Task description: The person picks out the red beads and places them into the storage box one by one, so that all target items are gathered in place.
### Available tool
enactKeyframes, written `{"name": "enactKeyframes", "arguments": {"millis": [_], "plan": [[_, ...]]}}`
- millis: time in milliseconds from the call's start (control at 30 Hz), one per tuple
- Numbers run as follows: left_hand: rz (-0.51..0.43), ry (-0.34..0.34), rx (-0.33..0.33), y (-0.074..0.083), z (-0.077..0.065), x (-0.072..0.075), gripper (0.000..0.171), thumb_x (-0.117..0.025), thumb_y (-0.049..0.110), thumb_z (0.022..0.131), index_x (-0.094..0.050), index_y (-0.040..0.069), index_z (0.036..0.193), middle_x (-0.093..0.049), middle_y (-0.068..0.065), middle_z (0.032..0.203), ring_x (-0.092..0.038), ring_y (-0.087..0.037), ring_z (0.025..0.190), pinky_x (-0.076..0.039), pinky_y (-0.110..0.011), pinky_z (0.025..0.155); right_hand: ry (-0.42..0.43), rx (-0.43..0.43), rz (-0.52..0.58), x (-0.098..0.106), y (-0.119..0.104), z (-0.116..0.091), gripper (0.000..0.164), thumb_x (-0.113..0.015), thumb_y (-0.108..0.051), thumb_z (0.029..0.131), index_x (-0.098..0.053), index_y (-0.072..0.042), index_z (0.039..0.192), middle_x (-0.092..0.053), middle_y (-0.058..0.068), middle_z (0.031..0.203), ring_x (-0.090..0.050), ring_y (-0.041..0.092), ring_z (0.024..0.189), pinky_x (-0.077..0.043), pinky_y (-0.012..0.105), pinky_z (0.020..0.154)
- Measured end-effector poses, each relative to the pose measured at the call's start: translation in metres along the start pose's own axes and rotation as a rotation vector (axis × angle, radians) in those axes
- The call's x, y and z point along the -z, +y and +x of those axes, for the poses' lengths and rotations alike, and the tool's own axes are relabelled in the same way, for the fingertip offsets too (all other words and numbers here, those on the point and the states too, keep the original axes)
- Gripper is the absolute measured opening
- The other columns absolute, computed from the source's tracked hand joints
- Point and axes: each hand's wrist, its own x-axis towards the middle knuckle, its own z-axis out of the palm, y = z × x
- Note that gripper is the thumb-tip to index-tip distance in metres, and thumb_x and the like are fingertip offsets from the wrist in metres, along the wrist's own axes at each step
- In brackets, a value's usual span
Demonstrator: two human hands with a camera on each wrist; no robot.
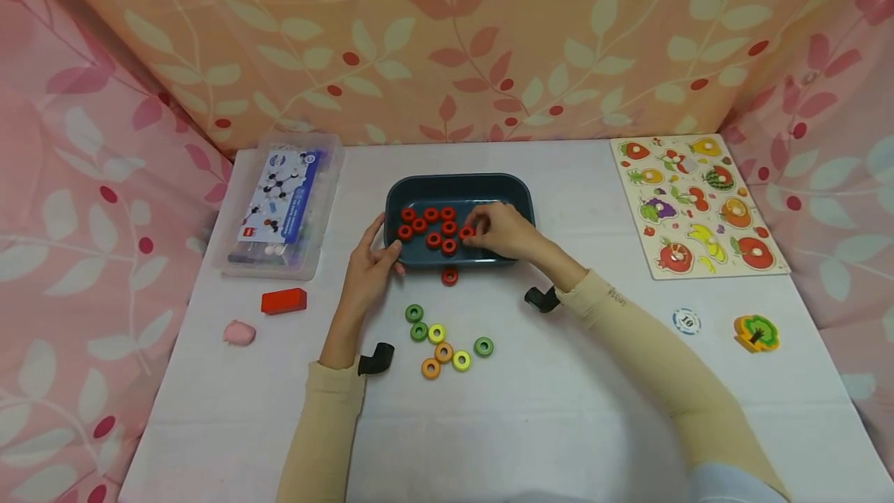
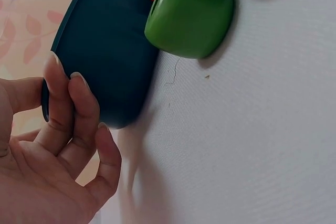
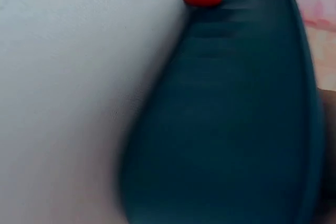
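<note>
A dark blue tray (image 1: 461, 256) holds several red rings (image 1: 449, 228). My left hand (image 1: 366, 270) grips its left end, the thumb over the rim; the left wrist view has the fingers (image 2: 84, 103) bent against the tray's outer side (image 2: 115, 40). Inside the tray, toward its right, my right hand (image 1: 508, 231) pinches a red ring (image 1: 466, 234) at fingertip level. One more red ring (image 1: 450, 276) lies on the cloth just in front of the tray. The right wrist view is blurred and mostly filled by the tray wall (image 3: 226, 108), with the right hand's fingers hidden.
Green rings (image 1: 414, 313), yellow rings (image 1: 461, 361) and orange rings (image 1: 431, 368) lie in front of the tray. To the left are a plastic case (image 1: 279, 200), a red block (image 1: 284, 301) and a pink figure (image 1: 239, 333); to the right, a fruit puzzle board (image 1: 698, 208), a chip (image 1: 687, 321) and a tree piece (image 1: 757, 333).
</note>
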Motion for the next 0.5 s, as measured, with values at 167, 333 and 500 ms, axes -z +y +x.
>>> {"name": "enactKeyframes", "arguments": {"millis": [167, 333, 500], "plan": [[0.007, 0.0, 0.003, 0.0008, 0.0004, -0.0012, 0.062, -0.057, 0.015, 0.103, -0.03, 0.014, 0.158, -0.062, -0.039, 0.08, -0.05, -0.056, 0.076, -0.036, -0.029, 0.082, 0.015, -0.042, 0.002, -0.0058, 0.0019, 0.008, 0.024, -0.078, -0.02, 0.088, -0.072, -0.007, 0.108, -0.068, 0.003, 0.077, -0.062, 0.017, 0.071, -0.049, 0.039, 0.08], [0.019, 0.003, 0.001, 0.0014, 0.0002, -0.0012, 0.062, -0.057, 0.016, 0.103, -0.03, 0.014, 0.158, -0.064, -0.037, 0.079, -0.05, -0.042, 0.064, -0.036, -0.029, 0.076, -0.004, 0.034, 0.074, -0.0072, 0.0009, 0.0089, 0.031, -0.076, -0.011, 0.089, -0.069, -0.004, 0.119, -0.075, 0.004, 0.096, -0.068, 0.016, 0.086, -0.052, 0.033, 0.079], [0.024, 0.004, 0.004, 0.001, -0.0003, -0.0007, 0.062, -0.057, 0.016, 0.103, -0.03, 0.014, 0.158, -0.065, -0.035, 0.078, -0.046, -0.02, 0.054, -0.034, -0.03, 0.07, -0.003, 0.122, 0.146, -0.0048, -0.0023, 0.0042, 0.031, -0.074, -0.008, 0.09, -0.068, -0.003, 0.119, -0.074, 0.004, 0.1, -0.067, 0.017, 0.088, -0.052, 0.033, 0.078]]}}
